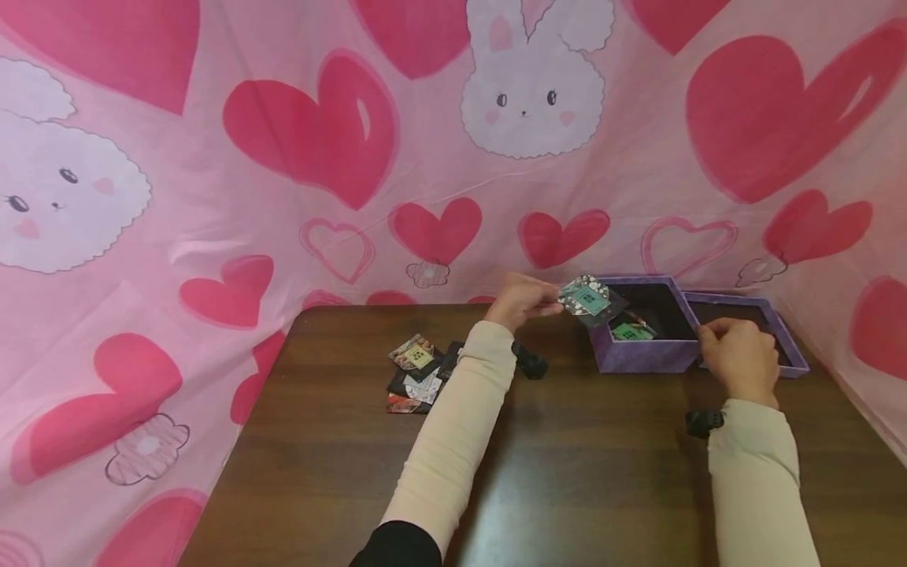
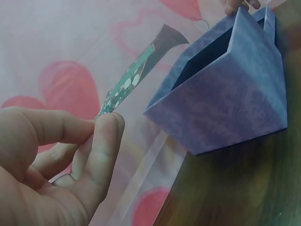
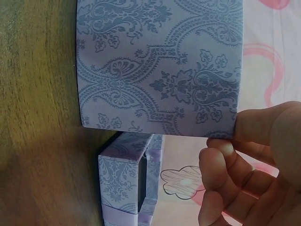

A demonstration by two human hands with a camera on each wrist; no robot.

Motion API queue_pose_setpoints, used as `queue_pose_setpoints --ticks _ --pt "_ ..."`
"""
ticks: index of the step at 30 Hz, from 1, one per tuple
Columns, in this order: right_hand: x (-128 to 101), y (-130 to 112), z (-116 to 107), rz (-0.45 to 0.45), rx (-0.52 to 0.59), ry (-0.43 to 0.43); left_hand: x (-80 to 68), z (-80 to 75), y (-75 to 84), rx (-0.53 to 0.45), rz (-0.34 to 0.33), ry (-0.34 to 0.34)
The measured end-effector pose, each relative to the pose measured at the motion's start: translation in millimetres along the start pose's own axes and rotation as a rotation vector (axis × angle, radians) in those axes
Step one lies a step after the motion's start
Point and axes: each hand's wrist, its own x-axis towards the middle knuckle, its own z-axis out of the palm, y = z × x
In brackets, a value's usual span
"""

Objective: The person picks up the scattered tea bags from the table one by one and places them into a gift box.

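My left hand [image 1: 555, 300] pinches a small patterned packet [image 1: 588, 299] with a green label by its edge and holds it in the air over the left rim of an open purple box [image 1: 641, 354]. In the left wrist view the packet [image 2: 131, 80] sticks out edge-on from my fingertips [image 2: 106, 123], just left of the box [image 2: 225, 94]. Another green-labelled packet [image 1: 631, 332] lies inside the box. My right hand [image 1: 711, 331] grips the box's near right corner; the right wrist view shows the thumb [image 3: 268, 123] on the patterned wall [image 3: 160, 66] and the other fingers curled.
The box's purple lid [image 1: 786, 346] lies upturned just right of the box, also seen as the lid [image 3: 127, 188]. A loose pile of several packets [image 1: 418, 370] lies on the brown table [image 1: 581, 472] to the left. Pink heart-print cloth [image 1: 283, 157] hangs behind and to both sides.
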Motion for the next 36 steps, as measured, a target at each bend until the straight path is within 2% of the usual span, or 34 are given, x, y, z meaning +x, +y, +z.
queue_pose_setpoints --ticks 7,12,19,27,31,36 --pt "-1 0 0 -0.005 -0.003 0.001 -1.1 16.3 -6.1 -0.055 0.025 0.017" --pt "-2 0 1 -0.01 -0.004 0.003 -0.8 27.3 -14.3 -0.055 0.044 0.045" --pt "-4 -1 5 -0.013 -0.001 0.001 0.8 41.8 -23.8 -0.057 0.036 0.086" --pt "-6 -4 7 -0.01 0.004 0.004 0.2 58.6 -33.1 -0.147 0.071 0.069" --pt "-6 -2 6 -0.009 -0.004 0.012 0.5 54.3 -39.2 -0.105 0.078 0.061" --pt "-4 -1 1 -0.019 -0.015 0.037 3.1 36.6 -32.0 -0.052 0.079 -0.021"
